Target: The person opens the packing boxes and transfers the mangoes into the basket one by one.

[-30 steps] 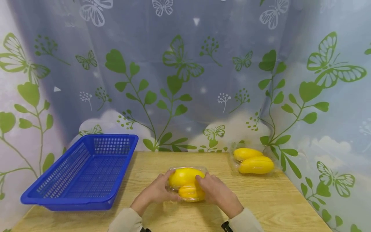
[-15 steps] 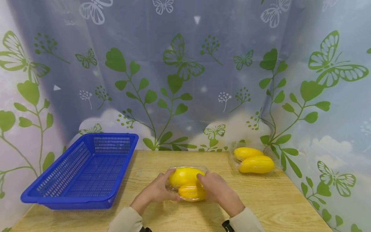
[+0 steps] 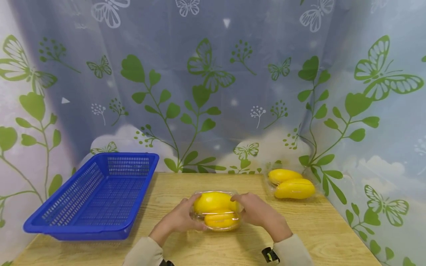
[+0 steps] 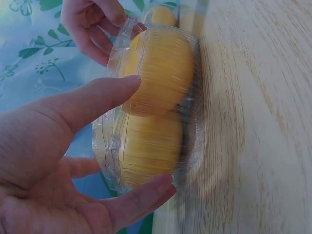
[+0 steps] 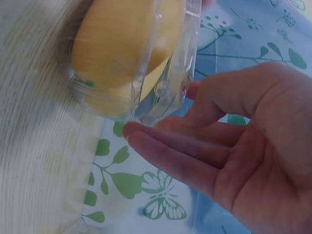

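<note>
Clear plastic forms the box [image 5: 187, 48], which sits on the table [image 3: 179, 184] at six o'clock in the head view, two yellow fruits [image 3: 213, 202] inside. At its nine o'clock the left hand [image 3: 181, 218] is clamped on it, thumb apart from the fingers. At its three o'clock the right hand [image 3: 257, 212] has a fingertip at the rim; whether it pinches, I cannot tell. From the box, the blue basket [image 3: 93, 231] lies between nine and ten o'clock, a second box [image 3: 270, 191] between two and three.
</note>
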A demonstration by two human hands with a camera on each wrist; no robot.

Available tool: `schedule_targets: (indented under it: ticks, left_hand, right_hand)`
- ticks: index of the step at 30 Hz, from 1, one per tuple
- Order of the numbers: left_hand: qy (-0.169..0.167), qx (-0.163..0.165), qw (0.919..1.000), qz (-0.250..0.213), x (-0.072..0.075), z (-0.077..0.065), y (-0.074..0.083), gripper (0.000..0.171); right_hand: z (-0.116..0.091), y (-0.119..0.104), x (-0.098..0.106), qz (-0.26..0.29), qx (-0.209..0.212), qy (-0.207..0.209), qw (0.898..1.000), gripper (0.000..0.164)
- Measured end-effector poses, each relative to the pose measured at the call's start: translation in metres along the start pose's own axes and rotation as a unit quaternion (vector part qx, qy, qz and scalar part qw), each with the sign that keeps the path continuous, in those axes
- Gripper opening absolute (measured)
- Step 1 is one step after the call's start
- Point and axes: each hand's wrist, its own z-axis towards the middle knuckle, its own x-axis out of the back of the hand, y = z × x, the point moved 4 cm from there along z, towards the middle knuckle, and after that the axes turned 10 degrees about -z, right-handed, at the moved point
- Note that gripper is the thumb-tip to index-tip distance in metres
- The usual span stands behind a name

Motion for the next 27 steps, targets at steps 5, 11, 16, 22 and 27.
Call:
schedule_targets:
  ticks: [5,11,16,22,27]
  left_hand:
    - [0.003,0.001,1.0,-0.001,0.0,-0.001,0.001,0.106]
    - [0.002,0.001,1.0,-0.004,0.0,0.0,0.0,0.107]
    - [0.003,0.004,1.0,-0.003,0.001,0.001,-0.002,0.108]
    - [0.002,0.007,1.0,-0.002,0.001,0.001,-0.002,0.108]
    - [0.001,0.004,1.0,0.0,0.001,0.0,-0.001,0.107]
  right_hand:
    - [0.0,0.01,0.001,0.013,0.003,0.001,1.0,0.057]
    - [-0.001,0.024,0.001,0.033,-0.04,0.012,0.999,0.057]
    - [-0.004,0.041,-0.004,0.089,-0.091,0.004,0.992,0.051]
    - [-0.004,0.058,-0.014,0.198,-0.091,-0.042,0.975,0.055]
    - [-0.005,0.067,-0.023,0.251,-0.081,-0.078,0.962,0.055]
